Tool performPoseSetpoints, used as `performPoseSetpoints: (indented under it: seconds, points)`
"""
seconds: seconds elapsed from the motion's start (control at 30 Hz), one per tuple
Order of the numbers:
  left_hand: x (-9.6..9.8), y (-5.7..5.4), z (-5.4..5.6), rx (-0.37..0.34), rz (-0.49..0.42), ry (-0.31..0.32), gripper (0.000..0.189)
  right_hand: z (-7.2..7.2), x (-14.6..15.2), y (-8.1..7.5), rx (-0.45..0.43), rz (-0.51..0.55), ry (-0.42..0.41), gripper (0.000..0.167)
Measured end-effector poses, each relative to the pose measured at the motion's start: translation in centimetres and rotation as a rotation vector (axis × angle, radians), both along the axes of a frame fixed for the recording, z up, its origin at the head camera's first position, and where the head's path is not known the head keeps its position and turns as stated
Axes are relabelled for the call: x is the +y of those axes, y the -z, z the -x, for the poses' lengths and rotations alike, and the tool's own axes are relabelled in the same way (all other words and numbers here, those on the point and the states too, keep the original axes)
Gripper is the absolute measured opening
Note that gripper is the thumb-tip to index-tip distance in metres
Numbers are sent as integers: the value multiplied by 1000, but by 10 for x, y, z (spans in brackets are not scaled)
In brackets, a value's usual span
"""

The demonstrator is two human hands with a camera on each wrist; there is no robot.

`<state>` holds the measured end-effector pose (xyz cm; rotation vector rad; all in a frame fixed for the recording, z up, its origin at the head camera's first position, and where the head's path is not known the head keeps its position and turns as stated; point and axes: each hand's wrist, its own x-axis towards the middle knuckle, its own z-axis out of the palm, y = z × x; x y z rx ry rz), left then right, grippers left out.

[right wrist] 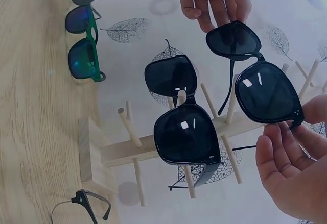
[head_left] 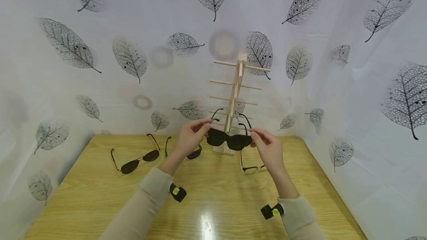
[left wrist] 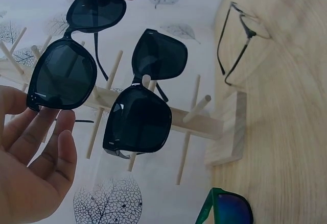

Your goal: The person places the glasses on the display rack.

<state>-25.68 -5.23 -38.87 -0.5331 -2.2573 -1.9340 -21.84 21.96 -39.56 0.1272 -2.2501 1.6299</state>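
Observation:
Both hands hold one pair of black sunglasses [head_left: 217, 137] in front of a wooden peg rack [head_left: 235, 92]. My left hand [head_left: 191, 136] pinches the frame at its left end, beside the hinge. At the other end my right hand [head_left: 268, 145] grips the opposite corner between thumb and fingers. The temples are unfolded and point toward the rack. A second pair of black sunglasses [left wrist: 140, 119] sits on a lower peg pair of the rack in the left wrist view; the held pair mostly hides it in the head view.
On the wooden table [head_left: 207, 199], aviator sunglasses [head_left: 151, 155] lie at the left and green-framed sunglasses [right wrist: 84, 58] near the left forearm. Clear eyeglasses [head_left: 250, 170] lie right of the rack's base [head_left: 218, 150]. A leaf-printed curtain [head_left: 186, 6] hangs behind.

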Motion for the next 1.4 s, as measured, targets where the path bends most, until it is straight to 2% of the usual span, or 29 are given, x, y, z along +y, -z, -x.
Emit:
performPoseSetpoints:
  seconds: [0.2, 0.57, 1.0, 1.17, 1.4]
  points:
    - [3, 0, 6, -18, 22, -25, 30, 6, 2, 0, -5, 5, -8, 29]
    - [5, 2, 24, 24, 48, -66, 29, 22, -1, -1, -6, 40, 0, 28]
    - [9, 4, 30, -20, 56, -99, 29, 31, -1, 0, -10, -7, 14, 30]
    - [10, 4, 32, -28, 50, -104, 28, 36, -1, 3, -16, 10, 14, 28]
    - [11, 8, 36, -28, 66, -115, 28, 35, -3, 1, -35, 21, 10, 30]
